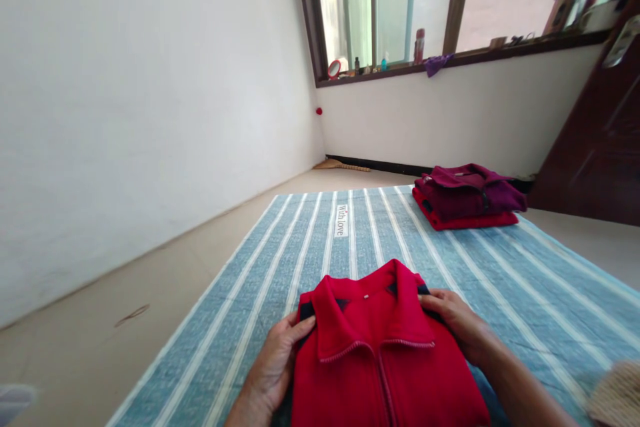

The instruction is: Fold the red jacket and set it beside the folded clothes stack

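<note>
A red zip-front jacket point(350, 373) with dark shoulder patches lies folded at the near edge of the view, collar pointing away from me. Its collar is spread apart, and the zip runs down the middle toward me. My left hand point(273, 360) grips the jacket's left shoulder, thumb on top and fingers underneath. On the other shoulder, my right hand point(455, 320) pinches the dark patch between thumb and fingers. Under the jacket is a blue striped cloth point(260, 293) with a "With love" label point(341, 221).
Folded purple and red garments point(470, 193) are stacked at the cloth's far right corner. A beige knitted item point(617, 397) shows at the lower right. Bottles and a mirror stand on the windowsill point(400, 70). A broom point(345, 165) lies by the far wall; a brown door point(590, 140) is on the right.
</note>
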